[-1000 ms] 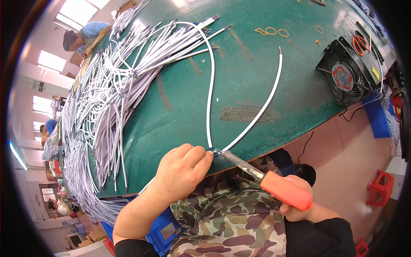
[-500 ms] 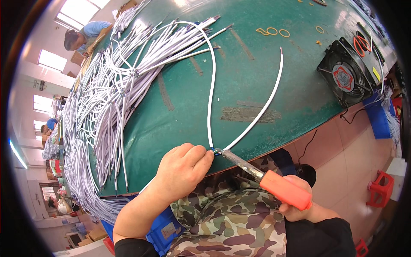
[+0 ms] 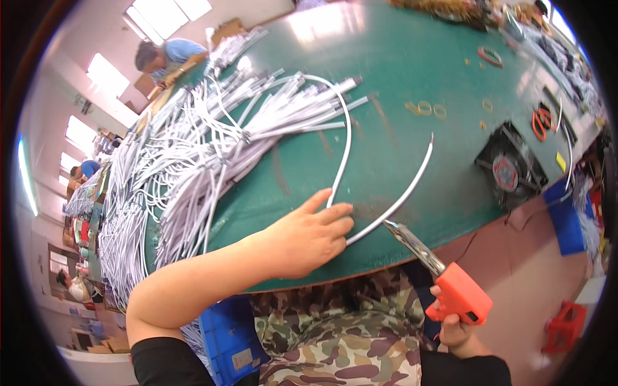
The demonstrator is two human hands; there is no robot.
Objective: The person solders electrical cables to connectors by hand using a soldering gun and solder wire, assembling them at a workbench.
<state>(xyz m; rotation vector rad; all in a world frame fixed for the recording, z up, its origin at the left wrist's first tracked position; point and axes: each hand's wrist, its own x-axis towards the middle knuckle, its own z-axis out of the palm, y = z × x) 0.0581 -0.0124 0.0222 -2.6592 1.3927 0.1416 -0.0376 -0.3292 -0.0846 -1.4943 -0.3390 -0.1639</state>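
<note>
Head view, left hand (image 3: 308,235) spread flat on white cable (image 3: 393,204) (green table (image 3: 399,77)), right hand (image 3: 458,329) gripping orange-handled tool (image 3: 444,280).

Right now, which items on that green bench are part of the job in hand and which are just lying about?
In hand:
left hand, open, fingers on a bent white cable
right hand gripping an orange-handled cutter, blade tip at that cable
pile of white cables

Lying about:
black fan
rubber bands
orange-handled scissors
blue bin
</note>
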